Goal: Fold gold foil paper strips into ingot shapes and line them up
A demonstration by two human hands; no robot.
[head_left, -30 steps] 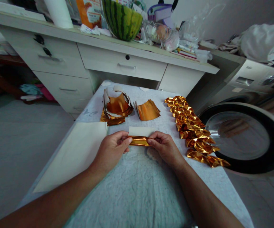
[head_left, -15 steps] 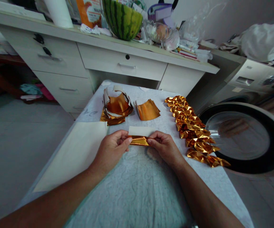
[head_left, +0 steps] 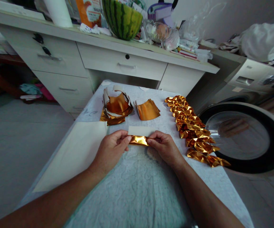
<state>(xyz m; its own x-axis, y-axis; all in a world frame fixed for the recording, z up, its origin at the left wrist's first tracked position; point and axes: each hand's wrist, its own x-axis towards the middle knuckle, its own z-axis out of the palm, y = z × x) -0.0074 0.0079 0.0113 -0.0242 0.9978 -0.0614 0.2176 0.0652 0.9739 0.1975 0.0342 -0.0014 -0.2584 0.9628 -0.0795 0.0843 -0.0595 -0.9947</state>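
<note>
Between my hands is a gold foil sheet (head_left: 138,140), its near edge folded into a shiny band and its pale inner side showing behind. My left hand (head_left: 116,142) pinches the band's left end between thumb and fingers. At the right end, my right hand (head_left: 162,144) grips it the same way. Beyond my hands lie a small stack of curved gold sheets (head_left: 148,110) and a bigger curled pile of gold sheets (head_left: 117,106). A column of folded gold pieces (head_left: 192,126) runs down the table's right side.
White paper (head_left: 76,152) lies on the left of the cloth-covered table (head_left: 127,196). Behind stands a white desk (head_left: 124,63) with a cut watermelon (head_left: 122,20), plastic bags and packages. At right, a washing machine's round door (head_left: 241,136) hangs open beside the table edge.
The folded band has tilted slightly and catches more light. Both hands keep their hold at nearly the same place.
</note>
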